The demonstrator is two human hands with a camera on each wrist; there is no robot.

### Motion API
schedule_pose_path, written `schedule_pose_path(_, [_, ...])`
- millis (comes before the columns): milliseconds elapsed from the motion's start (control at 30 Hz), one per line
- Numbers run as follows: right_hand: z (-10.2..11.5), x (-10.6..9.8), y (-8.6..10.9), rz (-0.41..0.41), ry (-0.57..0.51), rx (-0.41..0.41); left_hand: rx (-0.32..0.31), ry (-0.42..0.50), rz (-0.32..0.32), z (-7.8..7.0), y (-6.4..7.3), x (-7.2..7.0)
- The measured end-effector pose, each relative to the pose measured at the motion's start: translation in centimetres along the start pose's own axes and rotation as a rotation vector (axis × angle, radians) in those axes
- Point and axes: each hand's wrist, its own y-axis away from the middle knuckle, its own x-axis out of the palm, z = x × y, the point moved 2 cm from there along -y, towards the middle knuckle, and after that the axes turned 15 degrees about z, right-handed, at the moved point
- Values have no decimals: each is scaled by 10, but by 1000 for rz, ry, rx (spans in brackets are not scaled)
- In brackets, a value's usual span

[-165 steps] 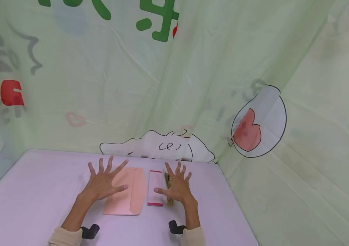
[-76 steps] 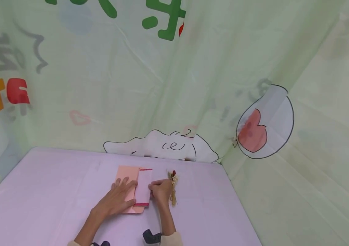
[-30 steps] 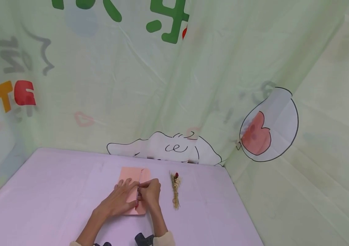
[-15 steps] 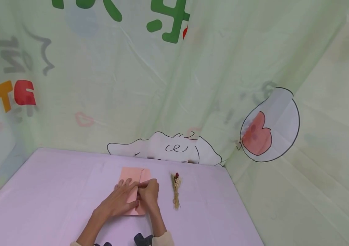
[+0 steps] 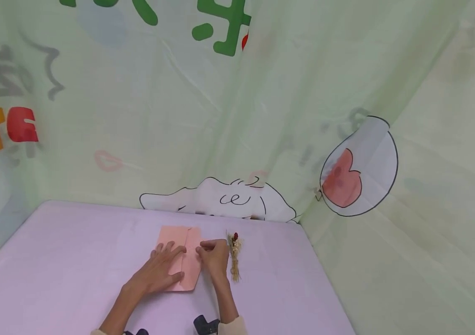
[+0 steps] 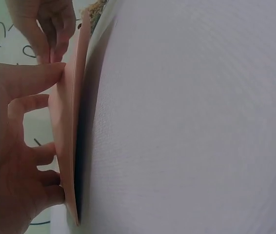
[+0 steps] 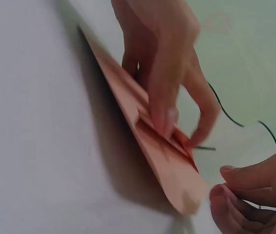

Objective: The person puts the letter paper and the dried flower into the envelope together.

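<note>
In the head view a pink envelope (image 5: 191,267) lies on the table with its flap folded out to the right. My left hand (image 5: 155,270) rests on the envelope's left part, fingers spread and pressing it down. The left wrist view shows thumb and fingertips touching the envelope (image 6: 65,109). My right hand (image 5: 215,256) is at the flap's right edge with curled fingers, thumb and forefinger close together. In the right wrist view, the right hand's fingertips (image 7: 221,191) are near the flap and no object shows between them. The white card with red ends seen earlier is out of sight.
A small bunch of dried flowers (image 5: 234,256) with one red bloom lies just right of the right hand. The pale purple table (image 5: 74,260) meets a printed cloth wall (image 5: 170,116) at the back.
The white card moved left from beside the envelope, slid in at its opening and went out of sight. Since half a second ago the right hand has drawn back rightward to the flap's edge.
</note>
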Motion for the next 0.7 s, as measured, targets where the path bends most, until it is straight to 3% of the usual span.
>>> schedule_pose_path(200, [-19, -39, -3, -184, -25, -34, 28, 7, -6, 1, 2, -1])
schedule_pose_path(400, [-36, -69, -2, -348, 75, -12, 17, 18, 5, 0, 4, 0])
schedule_pose_path(500, [-43, -76, -3, -382, 124, 25, 20, 14, 5, -1, 3, 0])
schedule_pose_path(700, [-54, -73, -3, -365, 184, 58, 22, 11, -2, -1, 3, 1])
